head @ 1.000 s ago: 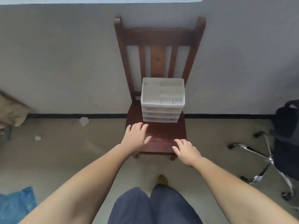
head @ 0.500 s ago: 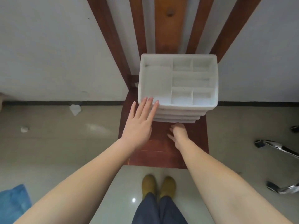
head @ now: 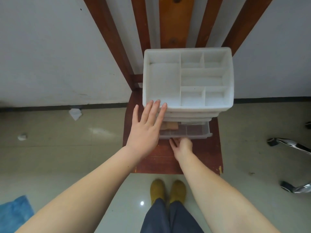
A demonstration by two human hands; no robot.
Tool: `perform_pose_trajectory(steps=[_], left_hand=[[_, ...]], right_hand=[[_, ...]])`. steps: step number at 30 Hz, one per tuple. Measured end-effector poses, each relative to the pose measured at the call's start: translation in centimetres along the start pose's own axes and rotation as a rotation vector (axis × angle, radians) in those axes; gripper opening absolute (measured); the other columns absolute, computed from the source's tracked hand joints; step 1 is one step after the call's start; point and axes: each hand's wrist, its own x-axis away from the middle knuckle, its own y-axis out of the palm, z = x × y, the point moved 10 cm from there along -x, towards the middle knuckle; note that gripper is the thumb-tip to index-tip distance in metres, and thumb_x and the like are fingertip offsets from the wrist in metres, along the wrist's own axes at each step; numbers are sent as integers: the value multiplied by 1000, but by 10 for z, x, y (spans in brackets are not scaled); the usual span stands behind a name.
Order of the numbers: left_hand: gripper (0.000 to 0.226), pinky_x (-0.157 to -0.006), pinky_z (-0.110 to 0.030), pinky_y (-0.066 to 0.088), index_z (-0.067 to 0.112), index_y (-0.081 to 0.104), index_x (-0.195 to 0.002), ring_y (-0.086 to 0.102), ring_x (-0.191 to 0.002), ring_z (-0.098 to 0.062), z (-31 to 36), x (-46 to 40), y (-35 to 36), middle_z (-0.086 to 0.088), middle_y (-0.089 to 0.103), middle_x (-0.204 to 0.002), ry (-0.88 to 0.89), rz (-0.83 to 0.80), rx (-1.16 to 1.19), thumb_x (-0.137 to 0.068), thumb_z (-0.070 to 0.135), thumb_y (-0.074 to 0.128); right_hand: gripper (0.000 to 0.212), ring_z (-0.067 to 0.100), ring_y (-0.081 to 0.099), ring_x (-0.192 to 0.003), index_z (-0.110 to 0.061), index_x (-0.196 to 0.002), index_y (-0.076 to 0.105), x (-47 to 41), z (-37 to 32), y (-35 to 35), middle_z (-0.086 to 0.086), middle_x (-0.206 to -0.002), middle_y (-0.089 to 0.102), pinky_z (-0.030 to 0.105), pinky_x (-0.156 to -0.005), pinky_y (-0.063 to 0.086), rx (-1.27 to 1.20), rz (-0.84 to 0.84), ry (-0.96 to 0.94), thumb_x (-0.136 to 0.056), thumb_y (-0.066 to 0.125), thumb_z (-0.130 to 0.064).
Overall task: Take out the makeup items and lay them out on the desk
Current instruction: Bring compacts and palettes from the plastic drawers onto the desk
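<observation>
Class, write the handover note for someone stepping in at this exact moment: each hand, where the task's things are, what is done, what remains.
Left hand: flat, straight fingers on the front left rim of the white organizer, steadying it.
Right hand: at the front edge of the bottom drawer, fingers under its lip; exact grip hidden.
The organizer stands on the wooden chair. The top tray looks empty. The bottom drawer is partly out, with a tan item inside.
Done: drawer started.
Left: take out every item and lay them on the desk, which is not in view.

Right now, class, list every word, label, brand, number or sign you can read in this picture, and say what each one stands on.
None: no readable text shows anywhere.
White organizer: plain, no label.
Clear drawer: no print visible.
Wooden chair: no marking.
</observation>
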Motion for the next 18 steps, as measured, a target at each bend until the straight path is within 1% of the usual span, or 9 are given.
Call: perform_pose_trajectory(steps=[4,8,10,12,14,15,16,17,18], left_hand=[[81,-105,-62,28,4,24,-145,30,-137,-36,0,1,0,-20,35,-147,-26,-27,18,-72,1,58],[85,-106,-63,26,5,19,-147,27,-139,-37,3,0,-1,-20,31,-150,-16,-52,12,-72,3,59],[84,-108,-64,20,6,16,-148,20,-142,-34,0,1,-1,-19,25,-152,-27,-55,20,-75,5,57],[75,-110,-62,17,7,20,-147,17,-143,-32,6,9,-2,-17,23,-153,36,-21,83,-79,7,50],[61,-109,-53,29,6,37,-139,35,-134,-32,33,27,8,-17,40,-144,270,-40,189,-79,8,48],[52,-104,-46,38,6,49,-130,48,-124,-31,51,38,19,-16,51,-134,399,-113,233,-78,8,53],[45,-97,-40,45,7,56,-121,56,-114,-31,65,47,36,-16,58,-125,466,-224,268,-77,7,59],[41,-94,-38,47,7,58,-119,57,-112,-32,69,49,55,-16,58,-124,428,-363,300,-78,6,61],[41,-95,-37,45,7,54,-123,53,-117,-32,65,47,77,-15,53,-131,307,-485,306,-83,6,57]], right_hand=[[31,31,59,-98,-7,-104,47,18,32,-48,17,-102,55,42,-81,48,-21,-10,65,-90,25,10],[30,30,58,-106,-7,-122,43,35,35,-62,19,-120,54,43,-86,48,97,-109,133,-98,28,3],[32,29,58,-108,-2,-127,43,46,26,-59,20,-122,55,38,-85,50,381,-172,185,-99,29,1],[29,19,67,-88,0,-119,51,61,3,-54,15,-107,64,27,-69,54,862,-254,132,-99,30,-2],[26,9,67,-69,-7,-102,59,71,-34,-35,10,-95,69,21,-58,54,1221,-337,-117,-97,33,-3],[26,8,66,-69,-11,-97,60,76,-57,-23,10,-96,70,23,-62,54,1346,-343,-298,-96,36,-3],[25,10,66,-77,-14,-97,62,81,-79,-10,8,-102,70,27,-72,54,1474,-324,-513,-95,39,-4],[25,14,64,-91,-14,-104,62,85,-93,4,5,-113,66,30,-82,52,1631,-317,-709,-94,41,-6],[28,19,58,-108,-14,-116,58,85,-96,17,4,-128,57,34,-91,48,1813,-337,-851,-93,44,-7]])
